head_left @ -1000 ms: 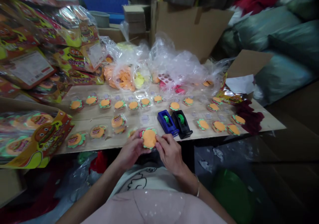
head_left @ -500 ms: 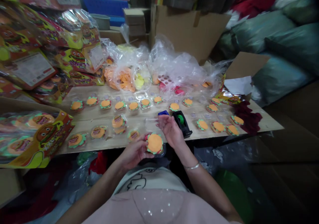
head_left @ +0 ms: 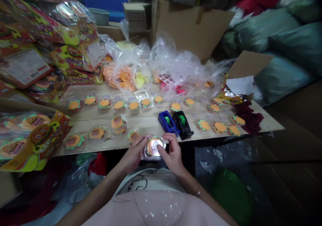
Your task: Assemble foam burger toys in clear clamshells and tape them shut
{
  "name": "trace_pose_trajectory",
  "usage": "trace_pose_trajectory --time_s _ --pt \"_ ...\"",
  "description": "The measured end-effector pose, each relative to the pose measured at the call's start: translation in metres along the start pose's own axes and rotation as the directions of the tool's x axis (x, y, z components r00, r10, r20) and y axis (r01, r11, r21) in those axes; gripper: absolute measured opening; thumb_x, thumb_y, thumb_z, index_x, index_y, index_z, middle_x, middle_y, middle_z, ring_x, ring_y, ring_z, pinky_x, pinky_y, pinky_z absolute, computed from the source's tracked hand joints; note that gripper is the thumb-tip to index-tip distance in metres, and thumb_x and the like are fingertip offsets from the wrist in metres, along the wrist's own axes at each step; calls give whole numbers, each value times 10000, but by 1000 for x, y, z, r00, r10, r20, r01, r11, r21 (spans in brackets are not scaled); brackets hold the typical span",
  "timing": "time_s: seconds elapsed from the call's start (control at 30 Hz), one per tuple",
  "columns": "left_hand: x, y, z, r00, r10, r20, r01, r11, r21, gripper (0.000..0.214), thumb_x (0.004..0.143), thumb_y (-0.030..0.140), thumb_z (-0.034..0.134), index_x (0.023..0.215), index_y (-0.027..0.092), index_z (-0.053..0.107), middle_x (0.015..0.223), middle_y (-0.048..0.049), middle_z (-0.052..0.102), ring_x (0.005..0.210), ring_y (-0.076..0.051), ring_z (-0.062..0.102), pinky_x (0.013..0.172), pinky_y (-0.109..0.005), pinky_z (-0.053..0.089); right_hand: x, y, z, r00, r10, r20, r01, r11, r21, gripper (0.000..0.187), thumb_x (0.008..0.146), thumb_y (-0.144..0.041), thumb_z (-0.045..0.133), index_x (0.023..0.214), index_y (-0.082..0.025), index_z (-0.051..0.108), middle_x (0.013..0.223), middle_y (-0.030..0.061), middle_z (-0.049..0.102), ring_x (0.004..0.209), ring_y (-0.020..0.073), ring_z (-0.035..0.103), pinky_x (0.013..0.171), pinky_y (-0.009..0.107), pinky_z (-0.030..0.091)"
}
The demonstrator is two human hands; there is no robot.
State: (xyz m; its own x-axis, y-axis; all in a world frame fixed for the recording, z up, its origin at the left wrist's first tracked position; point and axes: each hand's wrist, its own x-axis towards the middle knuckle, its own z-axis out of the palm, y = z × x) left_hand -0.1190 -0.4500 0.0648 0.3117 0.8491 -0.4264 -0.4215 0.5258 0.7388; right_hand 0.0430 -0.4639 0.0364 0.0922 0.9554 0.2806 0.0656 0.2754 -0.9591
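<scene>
A clear plastic clamshell pack (head_left: pixel 154 148) with a burger-shaped candy inside is held between both hands at the table's front edge. Its lid is down over the candy and shines with reflected light. My left hand (head_left: pixel 136 152) grips the pack's left side. On the right side my right hand (head_left: pixel 173 154) holds it, thumb pressed on the lid. Just beyond stand a blue tape dispenser (head_left: pixel 168 122) and a black tape dispenser (head_left: pixel 183 124), both with green cores. Left of the pack lies another burger candy pack (head_left: pixel 133 136).
Rows of open packs with burger candies (head_left: pixel 119 105) lie across the cardboard-covered table (head_left: pixel 148 120). Plastic bags of orange pieces (head_left: pixel 119 76) stand behind them. At left is a printed display box (head_left: pixel 47 142) of packs; dark red cloth (head_left: pixel 250 118) lies at right.
The clear lid has come down over the burger candy. My right hand has moved from the blue tape dispenser to the pack's right side and now presses on it.
</scene>
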Motion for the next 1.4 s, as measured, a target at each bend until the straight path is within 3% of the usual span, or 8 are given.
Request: trace_pose_trajectory --time_s 0.1,0.23,0.43,0.63,0.83,1.1,1.23,1.4 --pt "-8 -14 -5 999 -31 -20 32 998 51 329 741 408 696 983 196 629 939 -36 639 786 -179 610 609 -251 505 -9 2 -2 921 389 7 -386 911 145 274 770 -404 640 918 -181 583 846 21 578 754 145 534 688 266 433" --pt "-22 -36 -14 997 -43 -64 49 993 105 332 770 429 659 981 174 640 897 -49 661 762 -180 608 632 -252 480 -27 3 -11 811 540 225 -578 800 160 291 726 -435 680 739 -158 595 639 -27 550 561 96 463 541 215 364" --pt "-30 -46 -16 995 33 -98 -15 984 179 315 720 420 706 868 143 691 882 -64 676 786 -183 601 700 -246 454 -45 3 -17 822 530 210 -567 798 204 236 727 -380 693 685 -164 609 603 -34 558 546 90 458 546 212 355" --pt "-28 -41 -17 994 -106 32 97 972 214 262 804 411 626 887 162 618 797 -21 628 701 -138 569 624 -212 426 -39 11 -14 826 519 221 -561 800 214 216 719 -360 701 689 -160 628 577 -37 554 514 82 436 518 209 334" --pt "-29 -48 -15 998 -17 -67 29 983 182 311 785 462 622 840 161 571 772 -11 595 677 -142 543 614 -221 421 -41 4 -18 824 522 221 -561 807 187 209 746 -362 680 834 -173 672 757 7 641 658 119 545 636 238 418" --pt "-20 -19 -3 979 -93 183 -15 855 519 245 704 361 701 720 158 565 627 35 497 581 -102 439 534 -184 328 -53 -9 -19 831 482 278 -544 811 217 215 745 -362 683 866 -184 674 789 17 660 722 144 583 674 256 441" --pt "-16 -32 3 995 21 102 -74 826 559 251 709 359 689 655 143 573 590 26 507 553 -98 437 526 -194 327 -51 -6 -17 857 475 198 -510 838 197 195 732 -364 687 777 -175 663 698 0 633 639 130 552 618 248 419" --pt "-12 -40 3 997 72 -39 -49 905 424 259 667 334 731 633 148 554 558 38 518 505 -85 440 499 -190 331 -49 1 -13 855 491 166 -517 826 223 222 734 -380 683 803 -171 656 731 1 628 663 124 546 651 249 425"
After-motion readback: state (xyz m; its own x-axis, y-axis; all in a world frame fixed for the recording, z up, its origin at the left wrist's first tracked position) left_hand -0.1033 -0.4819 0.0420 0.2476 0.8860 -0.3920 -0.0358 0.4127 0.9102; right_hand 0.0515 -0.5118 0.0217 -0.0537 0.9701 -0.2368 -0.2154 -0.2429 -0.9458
